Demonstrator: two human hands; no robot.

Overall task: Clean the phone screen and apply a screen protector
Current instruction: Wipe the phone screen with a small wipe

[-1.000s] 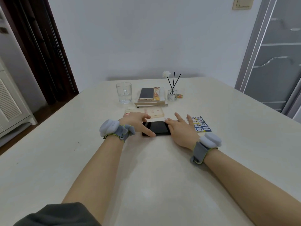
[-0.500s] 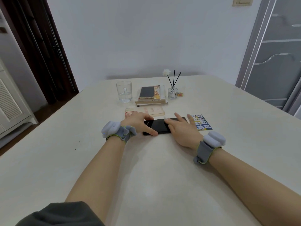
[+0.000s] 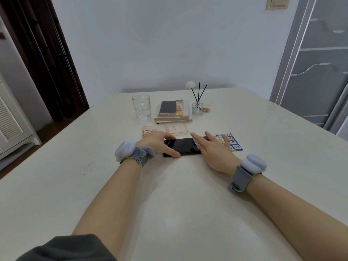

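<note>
Barely shifted, the right hand now shows a crumpled white wipe under its straight fingers, pressed onto the glossy black phone, which lies flat midway across the smooth table. The left hand pinches the phone's left end, thumb on its near edge. Steady end-to-end strokes would likely clean it best.

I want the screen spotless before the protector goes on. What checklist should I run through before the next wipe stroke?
1. Black phone lies flat on the table: ok.
2. Left hand holds the phone's left end between thumb and fingers: ok.
3. White wipe sits on the glass under the right hand, whose fingers are flat: ok.
4. Glass free of dust and smears: cannot tell, too dark and small in this view.
5. Water glass stands apart from the phone, farther back: ok.
</note>
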